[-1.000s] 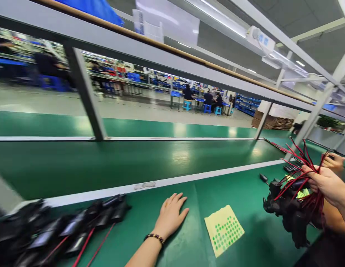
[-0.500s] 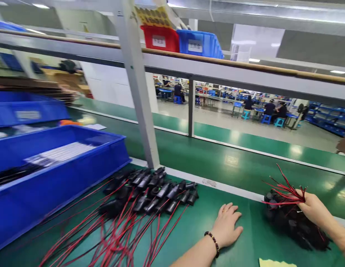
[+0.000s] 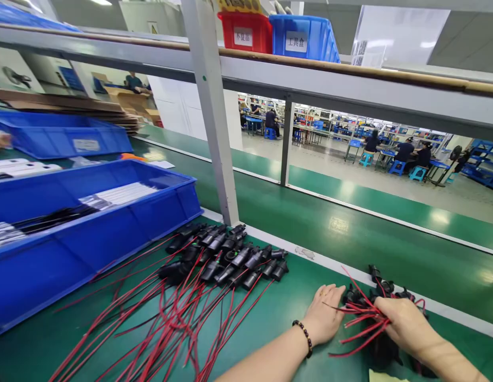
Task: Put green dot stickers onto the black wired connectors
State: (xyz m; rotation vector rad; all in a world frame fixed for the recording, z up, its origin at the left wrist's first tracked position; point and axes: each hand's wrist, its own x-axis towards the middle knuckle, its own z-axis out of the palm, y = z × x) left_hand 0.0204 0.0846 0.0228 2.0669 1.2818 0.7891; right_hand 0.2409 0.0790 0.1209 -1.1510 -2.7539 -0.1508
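Observation:
My right hand is closed around the red wire ends of a bundle of black connectors, which lies on the green table at the lower right. My left hand lies flat on the table with its fingers apart, its fingertips touching the bundle's red wires; a bead bracelet circles that wrist. A larger pile of black connectors with long red wires is spread over the table to the left of my left hand.
A long blue bin holding white and black parts stands at the left, another blue bin behind it. A grey upright post rises behind the pile. Red and blue boxes sit on the shelf overhead. The green conveyor runs behind; people work far off.
The view swung left, bringing the blue bins and the large pile into sight. My right hand carried the bundle down and left onto the table, close to my left hand.

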